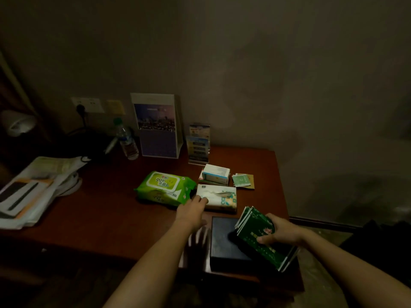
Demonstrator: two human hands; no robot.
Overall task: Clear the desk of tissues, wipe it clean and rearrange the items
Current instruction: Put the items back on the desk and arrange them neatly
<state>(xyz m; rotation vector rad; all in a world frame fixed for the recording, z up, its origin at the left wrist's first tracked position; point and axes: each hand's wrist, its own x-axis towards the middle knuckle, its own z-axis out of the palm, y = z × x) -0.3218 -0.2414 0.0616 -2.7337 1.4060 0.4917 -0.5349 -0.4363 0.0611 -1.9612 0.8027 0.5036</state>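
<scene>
Touching tissue pack point(222, 197), left hand point(192, 210) lies beside wipes point(163, 187) marked "80".

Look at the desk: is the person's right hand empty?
No, the right hand grips a fanned stack of green packets above the dark box.

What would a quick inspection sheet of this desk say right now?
Surface: reddish-brown wooden desk, dimly lit.
Job's things: white soft tissue pack beside green wet-wipe pack.
Clutter: flat black box, small white cartons, pale green sachets, clear water bottle, tall brochure stand, paper pile.
Hands: left hand touches the tissue pack; right hand grips stacked dark green packets over the black box.
Cables: black plug in wall socket; lead drops behind the desk.
Surroundings: plain wall.
</scene>
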